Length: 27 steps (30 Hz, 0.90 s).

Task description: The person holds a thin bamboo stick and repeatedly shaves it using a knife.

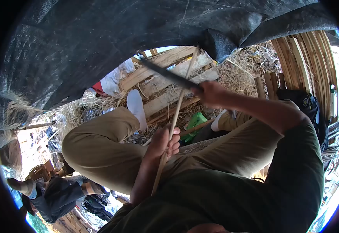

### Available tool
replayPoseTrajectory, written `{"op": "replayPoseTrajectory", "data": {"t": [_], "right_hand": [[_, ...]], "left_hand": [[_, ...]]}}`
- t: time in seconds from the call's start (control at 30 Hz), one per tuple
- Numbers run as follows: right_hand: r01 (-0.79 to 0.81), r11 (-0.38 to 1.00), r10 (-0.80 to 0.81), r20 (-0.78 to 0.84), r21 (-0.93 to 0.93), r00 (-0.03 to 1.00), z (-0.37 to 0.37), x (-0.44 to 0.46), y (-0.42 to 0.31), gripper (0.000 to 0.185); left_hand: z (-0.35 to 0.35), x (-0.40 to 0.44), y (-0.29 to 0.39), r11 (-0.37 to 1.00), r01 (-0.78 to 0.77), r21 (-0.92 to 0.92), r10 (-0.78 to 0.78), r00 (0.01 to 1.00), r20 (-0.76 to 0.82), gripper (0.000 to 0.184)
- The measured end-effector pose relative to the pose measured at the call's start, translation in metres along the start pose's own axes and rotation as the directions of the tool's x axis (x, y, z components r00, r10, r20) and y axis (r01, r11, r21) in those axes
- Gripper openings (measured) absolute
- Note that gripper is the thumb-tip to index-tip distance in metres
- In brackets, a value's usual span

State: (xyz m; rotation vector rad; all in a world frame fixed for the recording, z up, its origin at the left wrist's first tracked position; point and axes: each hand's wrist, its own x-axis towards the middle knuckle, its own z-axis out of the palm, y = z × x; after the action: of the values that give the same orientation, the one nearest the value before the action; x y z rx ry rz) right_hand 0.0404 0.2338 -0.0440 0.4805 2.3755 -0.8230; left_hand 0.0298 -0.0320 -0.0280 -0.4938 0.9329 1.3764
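My left hand (164, 143) is closed around a long, thin wooden strip (179, 104), which slants from near my waist up toward the wooden slats in front of me. In my right hand (213, 94) is a machete (165, 73) with a long dark blade pointing to the upper left. The blade crosses the strip above my left hand; whether the two touch, I cannot tell. Much of the machete's handle is hidden by my fingers. Both hands are over my bent legs (103, 149).
A dark tarp (99, 35) hangs low overhead. Wooden slats (169, 73) lie ahead on straw-covered ground, with a green plastic bag (196, 123) nearby. Stacked boards (307, 64) and a black bag (303, 101) are at the right. Another person's legs (60, 194) show at lower left.
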Motion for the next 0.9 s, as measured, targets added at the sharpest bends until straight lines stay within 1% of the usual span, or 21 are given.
{"op": "replayPoseTrajectory", "data": {"t": [0.1, 0.13, 0.17, 0.23, 0.27, 0.37, 0.4, 0.47, 0.57, 0.7, 0.73, 0.83, 0.87, 0.9], "right_hand": [[0.158, 0.986, -0.159, 0.025, 0.049, 0.987, 0.006, 0.002, 0.008, 0.054], [0.214, 0.976, -0.215, -0.138, -0.026, 0.967, 0.005, 0.010, 0.014, 0.051], [0.163, 0.986, -0.165, -0.102, -0.031, 0.981, -0.007, 0.020, 0.023, 0.050], [0.018, 0.998, -0.027, -0.183, -0.054, 0.983, -0.014, 0.046, 0.042, 0.050], [-0.025, 1.000, 0.024, -0.165, -0.002, 0.986, -0.011, 0.050, 0.047, 0.053], [0.120, 0.992, -0.122, -0.090, -0.028, 0.988, 0.018, 0.007, 0.006, 0.054], [0.175, 0.984, -0.176, -0.066, -0.020, 0.982, 0.015, 0.007, 0.006, 0.055], [0.267, 0.963, -0.267, -0.032, 0.026, 0.963, 0.014, 0.006, 0.009, 0.055], [0.112, 0.989, -0.121, -0.089, -0.093, 0.989, -0.008, 0.034, 0.025, 0.055], [-0.099, 0.988, 0.091, 0.075, 0.118, 0.993, -0.002, 0.005, -0.011, 0.051], [0.119, 0.988, -0.121, 0.014, 0.097, 0.993, 0.015, -0.005, -0.012, 0.050], [0.142, 0.989, -0.145, 0.059, 0.052, 0.988, -0.001, 0.007, -0.007, 0.048], [0.091, 0.991, -0.096, 0.042, 0.099, 0.995, -0.007, 0.014, -0.003, 0.048], [0.182, 0.978, -0.180, -0.035, 0.097, 0.983, -0.014, 0.025, 0.011, 0.050]], "left_hand": [[0.001, 0.001, 0.004, 1.000, 0.010, -0.019, -0.010, 1.000, -0.007, 0.025], [0.002, 0.003, 0.006, 1.000, 0.018, -0.015, -0.018, 1.000, -0.013, 0.026], [0.004, 0.003, 0.005, 1.000, 0.022, -0.018, -0.023, 1.000, -0.017, 0.026], [0.007, 0.001, 0.004, 0.999, 0.032, -0.008, -0.032, 0.999, -0.037, 0.026], [0.007, 0.001, 0.006, 0.999, 0.033, 0.002, -0.033, 0.999, -0.044, 0.027], [0.003, 0.003, 0.004, 0.999, 0.030, -0.017, -0.030, 0.999, -0.020, 0.027], [-0.001, 0.004, 0.002, 0.998, 0.062, -0.023, -0.062, 0.998, -0.005, 0.025], [0.002, 0.004, 0.001, 0.998, 0.063, -0.011, -0.063, 0.998, -0.012, 0.025], [0.002, 0.004, 0.002, 0.999, 0.036, -0.012, -0.036, 0.999, 0.002, 0.025], [0.007, 0.001, 0.006, 0.999, 0.046, -0.007, -0.046, 0.999, 0.008, 0.025], [0.008, 0.000, 0.006, 0.999, 0.040, -0.018, -0.040, 0.999, 0.001, 0.025], [0.009, 0.000, 0.008, 0.999, 0.038, -0.002, -0.038, 0.999, -0.006, 0.026], [0.009, 0.003, 0.010, 1.000, 0.026, 0.014, -0.026, 1.000, -0.001, 0.027], [0.010, 0.003, 0.010, 0.999, 0.016, 0.032, -0.016, 1.000, 0.002, 0.027]]}}
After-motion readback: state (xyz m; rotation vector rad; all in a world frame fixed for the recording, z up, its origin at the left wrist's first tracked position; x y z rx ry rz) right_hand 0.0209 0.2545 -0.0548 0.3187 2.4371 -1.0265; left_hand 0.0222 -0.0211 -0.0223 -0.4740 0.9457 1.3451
